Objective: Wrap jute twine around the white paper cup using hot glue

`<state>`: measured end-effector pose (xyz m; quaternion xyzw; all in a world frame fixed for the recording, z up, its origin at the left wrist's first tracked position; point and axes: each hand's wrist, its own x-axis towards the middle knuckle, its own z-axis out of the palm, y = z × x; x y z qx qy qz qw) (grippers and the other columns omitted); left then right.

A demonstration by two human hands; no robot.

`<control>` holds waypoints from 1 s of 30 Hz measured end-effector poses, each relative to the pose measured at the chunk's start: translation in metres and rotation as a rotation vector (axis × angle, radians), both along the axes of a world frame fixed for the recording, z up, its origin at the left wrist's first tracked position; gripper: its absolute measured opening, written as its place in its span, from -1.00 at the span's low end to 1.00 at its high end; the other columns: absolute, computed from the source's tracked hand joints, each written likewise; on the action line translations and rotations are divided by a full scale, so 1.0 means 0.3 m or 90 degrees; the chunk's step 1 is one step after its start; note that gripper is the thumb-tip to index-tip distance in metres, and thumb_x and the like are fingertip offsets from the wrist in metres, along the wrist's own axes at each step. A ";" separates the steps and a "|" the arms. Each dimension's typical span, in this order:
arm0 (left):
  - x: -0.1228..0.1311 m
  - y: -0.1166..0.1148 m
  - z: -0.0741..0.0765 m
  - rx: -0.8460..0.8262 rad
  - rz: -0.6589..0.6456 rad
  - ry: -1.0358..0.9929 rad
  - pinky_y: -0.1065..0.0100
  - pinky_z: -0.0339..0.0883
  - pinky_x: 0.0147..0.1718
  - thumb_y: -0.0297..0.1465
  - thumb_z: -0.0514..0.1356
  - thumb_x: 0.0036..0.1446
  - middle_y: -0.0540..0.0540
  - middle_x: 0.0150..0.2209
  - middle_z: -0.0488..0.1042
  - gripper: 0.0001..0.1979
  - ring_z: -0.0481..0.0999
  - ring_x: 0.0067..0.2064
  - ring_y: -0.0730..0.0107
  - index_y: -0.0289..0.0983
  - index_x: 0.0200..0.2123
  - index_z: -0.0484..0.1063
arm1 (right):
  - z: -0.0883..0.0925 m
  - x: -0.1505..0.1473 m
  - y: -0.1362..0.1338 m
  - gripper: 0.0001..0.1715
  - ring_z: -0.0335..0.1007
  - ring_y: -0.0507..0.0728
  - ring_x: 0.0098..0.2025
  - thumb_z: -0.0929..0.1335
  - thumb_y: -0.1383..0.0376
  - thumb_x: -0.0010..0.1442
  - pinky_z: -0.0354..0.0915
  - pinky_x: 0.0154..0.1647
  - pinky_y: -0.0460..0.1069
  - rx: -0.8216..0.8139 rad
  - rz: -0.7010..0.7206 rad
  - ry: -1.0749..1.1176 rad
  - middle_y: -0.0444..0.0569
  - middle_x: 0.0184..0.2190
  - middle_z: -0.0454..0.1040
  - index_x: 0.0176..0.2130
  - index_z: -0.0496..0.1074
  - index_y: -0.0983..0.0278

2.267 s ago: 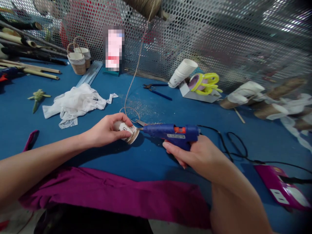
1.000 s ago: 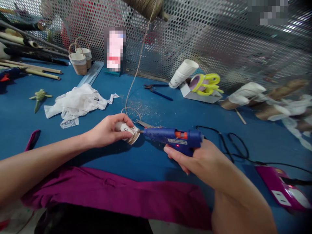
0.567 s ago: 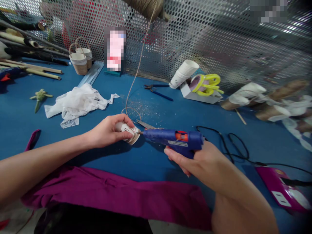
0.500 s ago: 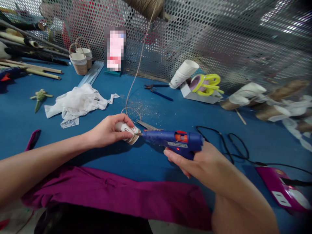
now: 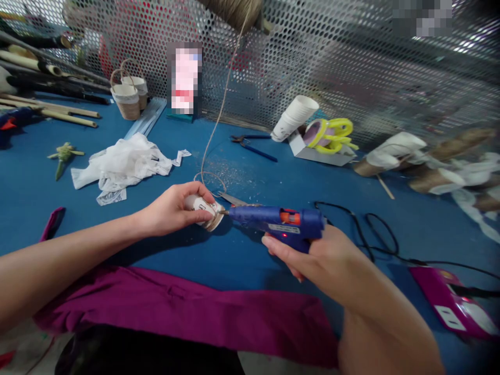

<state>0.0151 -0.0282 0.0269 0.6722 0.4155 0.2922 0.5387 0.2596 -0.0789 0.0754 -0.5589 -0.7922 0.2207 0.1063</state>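
Observation:
My left hand [image 5: 175, 208] is closed around a small white paper cup [image 5: 203, 206] tipped on its side, its twine-wrapped end facing right. In my right hand [image 5: 308, 255] is a blue glue gun [image 5: 269, 221] with an orange part on top and a small red light lit. The gun's nozzle meets the cup's right end or sits right by it; I cannot tell if they touch. A strand of twine [image 5: 213, 135] runs down from a spool [image 5: 236, 13] and loops on the table behind the cup. Scissors [image 5: 234, 199] lie partly hidden behind the gun.
Pliers [image 5: 253, 146] lie behind the hands, near stacked paper cups [image 5: 295, 119] and a white box [image 5: 322, 151]. Crumpled white lace [image 5: 125, 164] is at left, with two small baskets [image 5: 127, 99] beyond. A black cord [image 5: 383, 239] and a magenta device [image 5: 449, 302] are at right.
The glue gun has tilted a little and shifted very slightly left in my right hand, its nozzle still at the cup's end. My left hand and the cup have barely moved.

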 end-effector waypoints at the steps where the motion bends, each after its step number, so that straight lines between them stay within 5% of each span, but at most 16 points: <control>1: 0.000 0.000 0.000 0.001 0.001 0.001 0.50 0.12 -0.55 -0.36 0.21 -0.06 0.00 -0.46 0.39 -0.76 0.25 -0.53 0.56 -0.35 -0.30 0.32 | 0.001 0.001 0.002 -0.46 0.26 0.00 -0.71 0.27 0.16 0.15 0.25 -0.57 -0.07 0.014 0.014 0.001 -0.17 -0.82 0.27 -0.78 0.18 0.19; 6: 0.001 0.000 0.005 -0.006 0.002 0.005 0.50 0.12 -0.55 -0.37 0.21 -0.06 -0.01 -0.45 0.39 -0.77 0.24 -0.53 0.57 -0.35 -0.31 0.32 | 0.004 -0.001 0.015 -0.62 0.28 0.06 -0.65 0.27 0.16 0.11 0.26 -0.51 -0.01 0.050 0.055 -0.010 -0.15 -0.78 0.31 -0.67 0.33 0.15; 14: 0.004 0.001 0.008 -0.006 0.006 0.021 0.49 0.12 -0.55 -0.37 0.21 -0.05 -0.01 -0.46 0.40 -0.76 0.26 -0.53 0.55 -0.35 -0.30 0.32 | 0.002 -0.020 -0.012 -0.59 0.20 0.01 -0.78 0.26 0.11 0.15 0.19 -0.70 -0.07 -0.018 -0.023 0.012 -0.22 -0.84 0.25 -0.65 0.27 0.17; 25: -0.004 0.000 0.000 0.010 -0.017 0.022 0.50 0.12 -0.55 -0.38 0.22 -0.05 -0.02 -0.42 0.43 -0.77 0.28 -0.53 0.57 -0.34 -0.30 0.32 | 0.019 -0.031 0.004 -0.45 0.29 0.03 -0.69 0.28 0.06 0.09 0.26 -0.61 -0.05 -0.077 -0.082 0.035 -0.11 -0.77 0.32 -0.79 0.12 0.18; 30: -0.005 -0.001 -0.001 0.007 -0.028 0.013 0.49 0.14 -0.53 -0.36 0.22 -0.04 -0.05 -0.37 0.44 -0.76 0.31 -0.50 0.54 -0.33 -0.29 0.31 | 0.021 -0.038 0.014 -0.57 0.29 0.04 -0.71 0.29 0.05 0.06 0.22 -0.69 -0.07 -0.140 -0.157 0.055 -0.15 -0.80 0.31 -0.69 0.21 0.19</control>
